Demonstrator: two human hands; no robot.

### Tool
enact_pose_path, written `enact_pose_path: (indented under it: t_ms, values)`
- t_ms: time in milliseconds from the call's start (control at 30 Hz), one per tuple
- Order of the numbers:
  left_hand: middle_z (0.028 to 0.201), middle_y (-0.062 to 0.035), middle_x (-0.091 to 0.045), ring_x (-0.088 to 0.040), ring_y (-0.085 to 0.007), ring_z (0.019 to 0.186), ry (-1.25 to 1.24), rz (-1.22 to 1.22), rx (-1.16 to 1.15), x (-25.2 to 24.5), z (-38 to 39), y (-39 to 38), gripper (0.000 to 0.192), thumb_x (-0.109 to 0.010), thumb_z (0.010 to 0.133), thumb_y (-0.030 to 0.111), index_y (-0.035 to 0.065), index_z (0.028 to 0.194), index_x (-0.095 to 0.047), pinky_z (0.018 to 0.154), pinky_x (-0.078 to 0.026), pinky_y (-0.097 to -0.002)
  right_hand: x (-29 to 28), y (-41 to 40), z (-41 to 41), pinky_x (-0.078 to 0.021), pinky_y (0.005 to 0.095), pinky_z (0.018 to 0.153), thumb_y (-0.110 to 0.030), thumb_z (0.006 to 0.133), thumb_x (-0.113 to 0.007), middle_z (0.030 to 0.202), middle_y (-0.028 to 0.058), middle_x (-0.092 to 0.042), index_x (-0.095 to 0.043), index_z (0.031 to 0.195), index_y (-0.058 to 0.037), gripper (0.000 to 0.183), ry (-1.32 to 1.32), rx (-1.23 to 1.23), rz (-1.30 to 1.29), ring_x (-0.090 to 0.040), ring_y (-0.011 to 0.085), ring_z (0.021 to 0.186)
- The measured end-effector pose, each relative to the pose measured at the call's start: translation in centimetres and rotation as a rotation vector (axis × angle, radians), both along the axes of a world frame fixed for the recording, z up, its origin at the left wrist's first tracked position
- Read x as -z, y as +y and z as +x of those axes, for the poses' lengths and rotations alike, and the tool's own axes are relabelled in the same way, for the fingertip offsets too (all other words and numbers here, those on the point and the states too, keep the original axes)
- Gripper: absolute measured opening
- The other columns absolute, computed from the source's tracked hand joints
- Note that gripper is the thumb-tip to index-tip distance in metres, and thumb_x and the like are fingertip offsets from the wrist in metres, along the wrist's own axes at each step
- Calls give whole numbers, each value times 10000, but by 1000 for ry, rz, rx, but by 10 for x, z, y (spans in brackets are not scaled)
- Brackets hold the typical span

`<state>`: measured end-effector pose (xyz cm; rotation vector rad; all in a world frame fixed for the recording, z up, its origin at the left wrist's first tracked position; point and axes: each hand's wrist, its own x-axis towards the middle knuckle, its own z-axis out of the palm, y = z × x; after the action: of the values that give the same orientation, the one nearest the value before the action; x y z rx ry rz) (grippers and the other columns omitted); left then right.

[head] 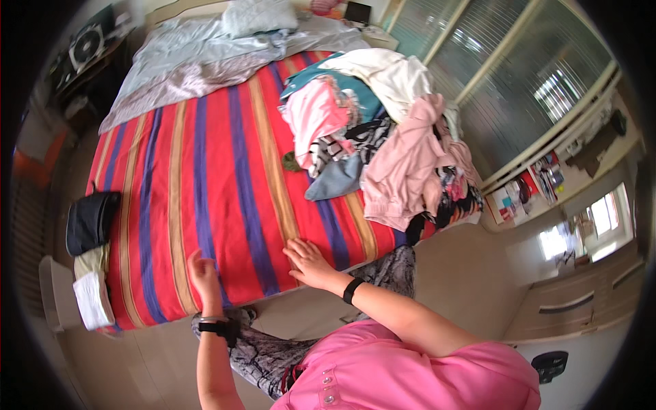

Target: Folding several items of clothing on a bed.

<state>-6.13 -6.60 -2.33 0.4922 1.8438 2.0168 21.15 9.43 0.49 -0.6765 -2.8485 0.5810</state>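
Note:
My left hand (204, 279) is over the near edge of a bed with a striped red, blue and tan cover (215, 174), its fingers a little curled and holding nothing. My right hand (310, 264) rests palm down on the cover, fingers spread, near the same edge. Beyond it lies a loose heap of clothes: a pink long-sleeved garment (405, 164), a white garment (389, 74), a teal one (353, 84), a light pink one (315, 113) and a grey-blue cloth (335, 179). At the bed's left corner are a folded black item (92, 223), a pale yellow-green cloth (92, 260) and a folded white cloth (93, 302).
A rumpled pale blue sheet (195, 61) and a pillow (259, 18) are at the bed's far end. On the right stand glass-panelled sliding doors (523, 77) and a low shelf with small items (523, 197). A fan (87, 46) stands at the far left.

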Motion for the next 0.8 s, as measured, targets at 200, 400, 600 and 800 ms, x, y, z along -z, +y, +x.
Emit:
enact_pose_path:
  t_ms: [200, 400, 600, 800]
  values:
    - [792, -43, -641, -588, -113, 671, 94, -308, 540, 3, 86, 51, 246, -602, 927, 61, 38, 1169, -641, 613, -479, -262, -27, 82, 47, -464, 412, 1007, -85, 843, -682, 1244, 205, -613, -570, 1254, -25, 431, 647, 557, -293, -584, 353, 1182]
    - [814, -39, -653, -607, -120, 710, 252, -355, 472, 21, 95, 46, 208, -611, 908, 58, 20, 1102, -675, 655, -497, -272, -40, 163, 159, -323, 512, 1109, -37, 720, -723, 1423, 124, -454, -538, 1286, -97, 599, 85, 782, 507, -384, 354, 1357]
    - [853, -22, -641, -593, -87, 765, -126, -336, 615, -12, 119, 31, 273, -610, 930, 52, 13, 1200, -610, 676, -488, -223, -54, 172, 172, -526, 406, 785, -122, 874, -644, 1011, 150, -655, -629, 1036, -54, 176, 291, 801, 70, -643, 320, 874]
    - [1126, -64, -618, -577, -84, 889, -133, -213, 872, -65, 175, 43, 544, -627, 951, 41, 30, 1440, -391, 765, -481, -221, -71, 111, 72, -521, 396, 720, -62, 907, -599, 845, 130, -672, -620, 985, -50, 82, 620, 419, -145, -658, 315, 779]
